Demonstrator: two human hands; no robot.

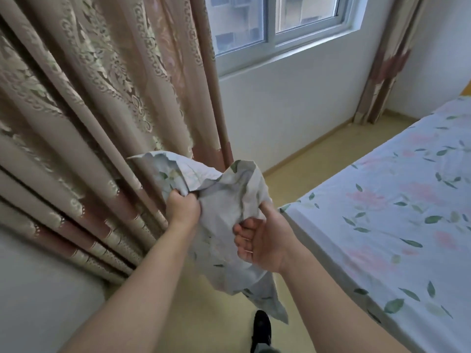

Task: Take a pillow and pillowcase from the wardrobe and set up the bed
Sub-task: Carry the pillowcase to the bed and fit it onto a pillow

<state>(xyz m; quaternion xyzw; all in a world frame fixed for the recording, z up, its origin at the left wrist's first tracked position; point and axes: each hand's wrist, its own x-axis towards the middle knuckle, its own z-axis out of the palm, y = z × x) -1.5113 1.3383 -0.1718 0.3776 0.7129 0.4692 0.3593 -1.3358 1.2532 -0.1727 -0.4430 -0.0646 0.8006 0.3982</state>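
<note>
A crumpled pale pillowcase [224,200] with a green leaf print hangs in the air in front of me, over the floor. My left hand [182,206] is shut on its upper left part, knuckles toward me. My right hand [262,238] holds its right side, palm up, thumb pressed on the cloth and fingers curled under it. The lower end of the pillowcase dangles down toward my shoe. The bed [397,212], covered by a light sheet with pink flowers and green leaves, lies to the right of my hands. No pillow is in view.
Heavy beige patterned curtains [84,118] hang at the left, close behind my left hand. A window [277,24] and white wall stand ahead, a second curtain [382,70] in the far corner. A strip of yellowish floor [318,161] runs between wall and bed. My black shoe [261,329] shows below.
</note>
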